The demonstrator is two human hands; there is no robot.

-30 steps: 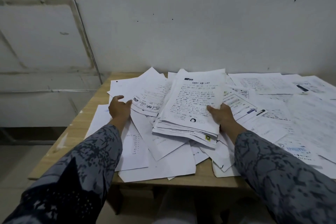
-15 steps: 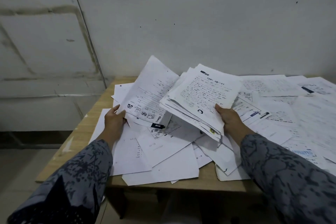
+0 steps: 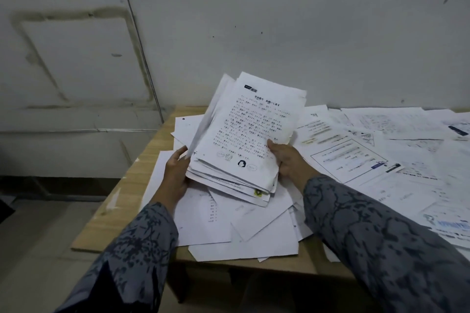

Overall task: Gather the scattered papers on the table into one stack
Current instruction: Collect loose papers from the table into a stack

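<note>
Papers (image 3: 361, 160) lie scattered over a wooden table (image 3: 119, 201) against a grey wall, while a thick stack (image 3: 244, 140) of them is held tilted up above the near left part of the table. The left hand (image 3: 175, 173) cups the stack's lower left edge, fingers curled under it; the right hand (image 3: 284, 160) grips the lower right edge, thumb pressed on the printed top sheet. The stack's edges are ragged, with sheets fanning out at the bottom and one lifting along the left side. To do this step well, the person would probably squeeze both sides inward and tap the bottom edge on the table to square it. Loose sheets lie directly beneath and spread well to the right, so much remains to collect. A slack grip could let the lower sheets slip out.
</note>
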